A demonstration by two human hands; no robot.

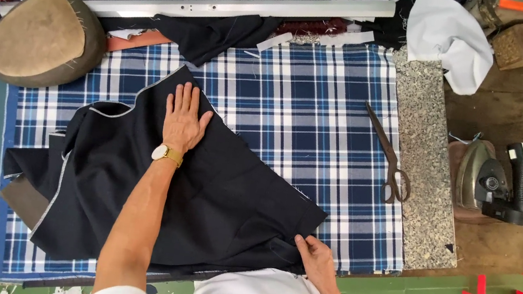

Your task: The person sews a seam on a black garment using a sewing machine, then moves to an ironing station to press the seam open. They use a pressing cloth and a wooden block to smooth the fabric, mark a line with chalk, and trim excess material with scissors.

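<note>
A dark navy fabric piece with a pale edge binding lies spread on a blue and white checked cloth that covers the table. My left hand, with a gold wristwatch on the wrist, presses flat on the upper part of the dark fabric, fingers together. My right hand pinches the fabric's lower right corner near the table's front edge.
Scissors lie on the checked cloth to the right. An iron rests on the wooden board at far right. A rounded tan pressing cushion sits at upper left. A long metal ruler and dark and white cloth pieces lie at the back.
</note>
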